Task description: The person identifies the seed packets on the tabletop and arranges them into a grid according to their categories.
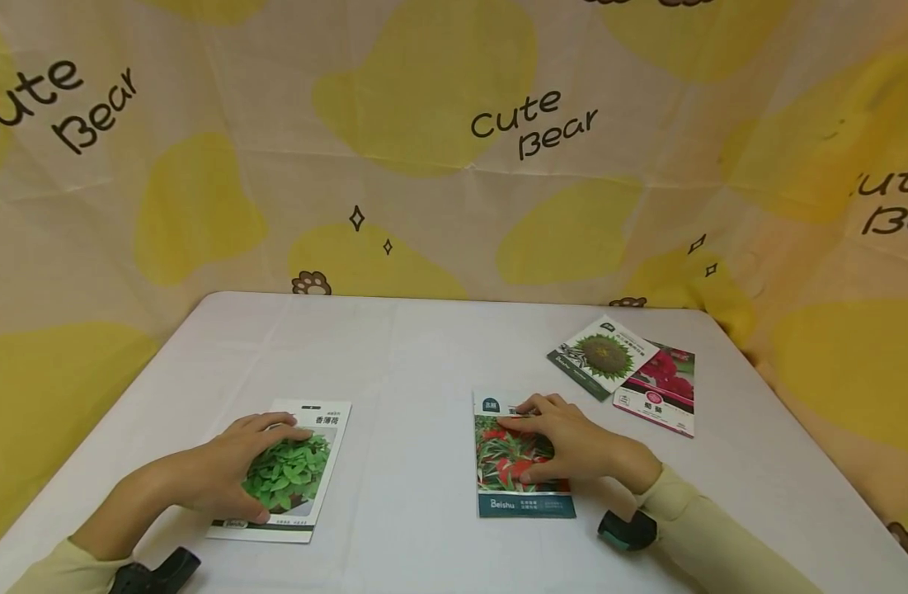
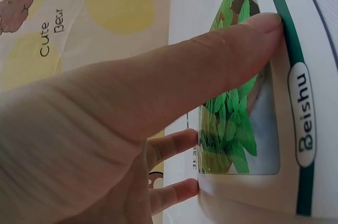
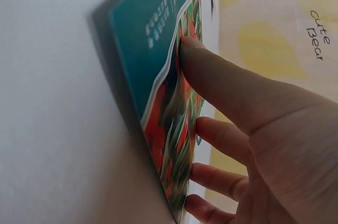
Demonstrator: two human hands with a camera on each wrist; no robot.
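On the left of the table in the head view lies a white seed packet (image 1: 290,472) with a photo of green leaves. My left hand (image 1: 223,469) rests on it, thumb near the green stripe at the bottom and fingers spread towards the top. The left wrist view shows the thumb (image 2: 222,57) lying across the leaf picture. Right of the middle, my right hand (image 1: 583,441) touches a seed packet (image 1: 524,505) with red blooms and a teal bottom band. Its fingertips and thumb (image 3: 211,71) press on the printed front, spread apart, in the right wrist view.
At the back right, a packet with a green-rimmed round flower head (image 1: 604,356) overlaps a packet with crimson flowers (image 1: 656,396). A white cloth covers the table (image 1: 416,462). Behind it hangs a yellow-patterned curtain (image 1: 424,99).
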